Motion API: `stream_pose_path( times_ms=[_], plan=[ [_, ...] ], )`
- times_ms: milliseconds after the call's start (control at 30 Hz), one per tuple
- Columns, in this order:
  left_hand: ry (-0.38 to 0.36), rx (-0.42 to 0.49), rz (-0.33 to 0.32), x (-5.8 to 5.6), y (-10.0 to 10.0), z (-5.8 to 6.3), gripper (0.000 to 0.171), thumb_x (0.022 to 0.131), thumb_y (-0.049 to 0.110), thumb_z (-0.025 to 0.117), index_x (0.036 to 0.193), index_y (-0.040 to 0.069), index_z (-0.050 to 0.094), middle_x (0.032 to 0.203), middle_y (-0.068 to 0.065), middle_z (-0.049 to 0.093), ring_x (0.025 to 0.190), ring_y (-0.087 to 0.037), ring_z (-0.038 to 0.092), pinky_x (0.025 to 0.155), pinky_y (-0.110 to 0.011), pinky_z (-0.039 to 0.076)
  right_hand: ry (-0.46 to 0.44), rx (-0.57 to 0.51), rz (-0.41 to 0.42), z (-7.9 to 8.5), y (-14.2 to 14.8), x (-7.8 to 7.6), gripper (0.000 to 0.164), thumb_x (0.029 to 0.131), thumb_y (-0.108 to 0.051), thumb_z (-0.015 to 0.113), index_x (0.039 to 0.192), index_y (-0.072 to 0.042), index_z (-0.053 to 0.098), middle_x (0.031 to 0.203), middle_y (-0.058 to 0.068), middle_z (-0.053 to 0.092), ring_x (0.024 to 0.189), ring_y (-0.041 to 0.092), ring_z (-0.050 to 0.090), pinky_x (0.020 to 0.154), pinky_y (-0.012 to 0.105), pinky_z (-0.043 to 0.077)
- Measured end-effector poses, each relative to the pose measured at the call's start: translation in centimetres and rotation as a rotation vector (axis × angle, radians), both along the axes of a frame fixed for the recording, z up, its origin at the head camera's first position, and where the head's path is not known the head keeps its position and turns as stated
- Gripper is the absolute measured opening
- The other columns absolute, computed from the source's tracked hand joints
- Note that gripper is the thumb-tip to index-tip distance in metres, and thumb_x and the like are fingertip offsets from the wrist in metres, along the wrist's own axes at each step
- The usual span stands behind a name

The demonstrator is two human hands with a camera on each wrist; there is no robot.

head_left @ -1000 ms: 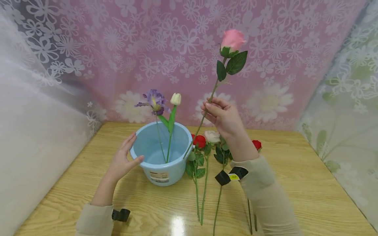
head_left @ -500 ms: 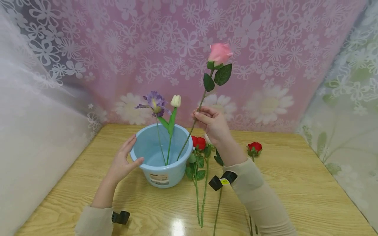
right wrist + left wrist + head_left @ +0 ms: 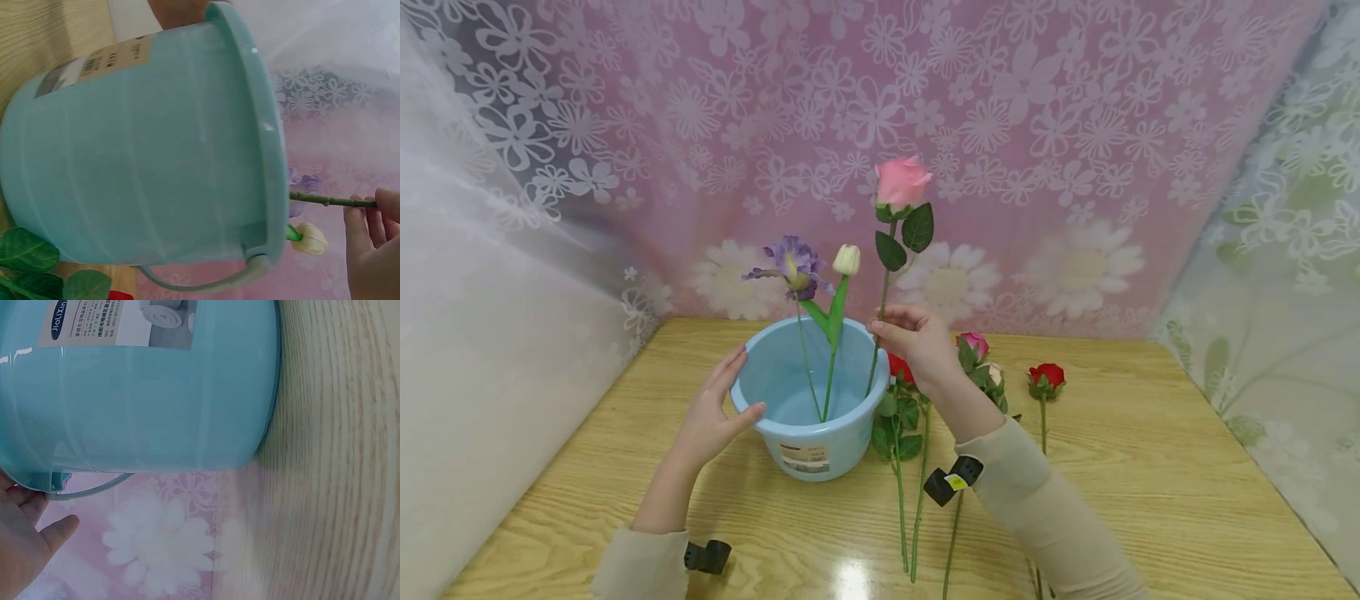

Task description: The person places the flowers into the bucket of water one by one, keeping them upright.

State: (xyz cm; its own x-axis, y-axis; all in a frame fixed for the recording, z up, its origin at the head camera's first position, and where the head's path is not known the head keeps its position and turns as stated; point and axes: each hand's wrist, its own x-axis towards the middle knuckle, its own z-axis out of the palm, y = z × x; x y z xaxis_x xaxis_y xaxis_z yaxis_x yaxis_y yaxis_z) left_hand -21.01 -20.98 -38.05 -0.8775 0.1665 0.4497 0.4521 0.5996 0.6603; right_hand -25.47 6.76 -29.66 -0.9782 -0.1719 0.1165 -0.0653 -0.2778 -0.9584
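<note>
My right hand pinches the green stem of a pink rose between thumb and fingers. The rose stands nearly upright, its stem reaching down past the rim into a light blue bucket. My left hand rests at the bucket's left rim, fingers spread along the side and thumb extended. In the left wrist view its thumb is straight, apart from the bucket wall. Inside the bucket lean a purple iris and a white tulip. The lower tip of the rose stem is hidden in the right wrist view.
Right of the bucket, red roses with green leaves lie on the wooden table. A dark pink rose and a pale rose lie partly behind my right arm. Another red rose lies farther right. A floral curtain hangs behind.
My right hand has moved left and down with the pink rose, which is now more upright and has its stem inside the bucket rim. My left hand stays at the rim.
</note>
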Motion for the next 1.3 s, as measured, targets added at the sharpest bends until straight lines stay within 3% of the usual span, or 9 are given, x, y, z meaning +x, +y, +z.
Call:
stream_pose_path(
  times_ms=[167, 367, 533, 800, 1167, 1300],
  plan=[
    [0.008, 0.008, -0.004, -0.1, 0.0, -0.1, 0.074, 0.076, 0.026, 0.065, 0.135, -0.002, 0.032, 0.143, -0.011, 0.023, 0.127, -0.037, 0.020, 0.092, -0.063, 0.022, -0.012, 0.070, -0.031, -0.8, -0.4, 0.0, 0.017, 0.080, 0.000, 0.061, 0.097, 0.004, 0.060, 0.082, 0.004, 0.062, 0.078, 0.016, 0.061, 0.077, 0.031, 0.049],
    [0.014, 0.020, -0.009, -0.1, 0.0, -0.2, 0.074, 0.075, 0.023, 0.066, 0.135, -0.003, 0.031, 0.143, -0.013, 0.023, 0.127, -0.037, 0.019, 0.092, -0.064, 0.021, 0.035, 0.129, -0.026, -1.7, -0.9, 0.2, 0.023, 0.081, -0.001, 0.061, 0.100, 0.010, 0.058, 0.078, 0.002, 0.062, 0.074, 0.014, 0.061, 0.075, 0.032, 0.050],
    [0.021, 0.021, -0.014, -0.2, 0.0, -0.4, 0.073, 0.075, 0.021, 0.066, 0.135, -0.004, 0.031, 0.143, -0.013, 0.023, 0.128, -0.036, 0.019, 0.093, -0.063, 0.021, 0.124, 0.196, -0.017, -2.2, -1.2, 0.5, 0.022, 0.080, -0.001, 0.061, 0.100, 0.008, 0.060, 0.082, 0.005, 0.063, 0.076, 0.014, 0.061, 0.075, 0.033, 0.050],
    [0.017, 0.027, -0.016, -0.2, 0.0, -0.4, 0.072, 0.076, 0.022, 0.065, 0.135, -0.004, 0.031, 0.143, -0.013, 0.023, 0.128, -0.036, 0.018, 0.093, -0.063, 0.020, 0.285, 0.390, -0.058, -2.6, -2.0, 0.5, 0.021, 0.077, -0.003, 0.066, 0.097, 0.004, 0.064, 0.082, 0.010, 0.064, 0.075, 0.019, 0.062, 0.068, 0.029, 0.051],
    [0.010, 0.030, -0.012, 0.0, 0.0, -0.3, 0.072, 0.077, 0.023, 0.064, 0.135, -0.003, 0.031, 0.143, -0.012, 0.022, 0.128, -0.037, 0.018, 0.093, -0.064, 0.019, 0.275, 0.488, 0.003, -2.6, -2.4, 0.4, 0.020, 0.081, -0.007, 0.062, 0.097, 0.005, 0.064, 0.085, 0.009, 0.065, 0.076, 0.018, 0.062, 0.068, 0.027, 0.051],
    [0.010, 0.033, -0.016, -0.1, 0.0, -0.4, 0.072, 0.077, 0.021, 0.064, 0.135, -0.003, 0.030, 0.143, -0.012, 0.022, 0.128, -0.037, 0.018, 0.094, -0.063, 0.019, 0.311, 0.579, 0.037, -2.8, -2.7, 0.2, 0.017, 0.081, -0.007, 0.063, 0.094, 0.003, 0.065, 0.080, 0.008, 0.065, 0.072, 0.016, 0.061, 0.064, 0.026, 0.051]
  ],
)
